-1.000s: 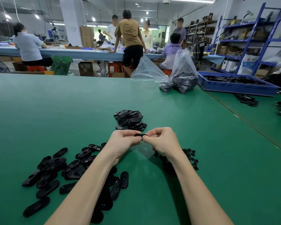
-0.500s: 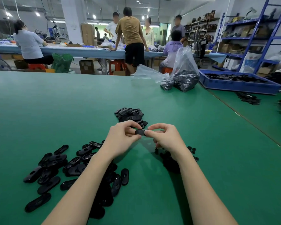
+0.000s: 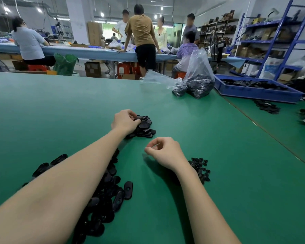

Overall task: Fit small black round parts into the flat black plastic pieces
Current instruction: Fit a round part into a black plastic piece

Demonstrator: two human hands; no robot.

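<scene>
Three black heaps sit on the green counter [image 3: 42, 111], and I work between them. My left hand [image 3: 125, 121] reaches out to the far heap [image 3: 144, 126] toward the middle of the counter, fingers curled down onto the flat pieces there; whether it has one pinched I cannot tell, since the fingertips are buried in the pile. My right hand [image 3: 165, 152] hovers nearer the near edge, its grip loosely curled with thumb and forefinger almost meeting, and nothing shows between them. The small round parts [image 3: 201, 166] lie just behind that wrist, toward the right. The oblong flat pieces [image 3: 120, 196] with a hole in them spread under my left forearm.

I judge all of it light, stiff moulded plastic, smooth and a little slippery. A flat piece is best pinched across its narrow width, leaving the hole clear. A round part wants a fingertip pinch on its rim, since it could easily skitter away.
</scene>
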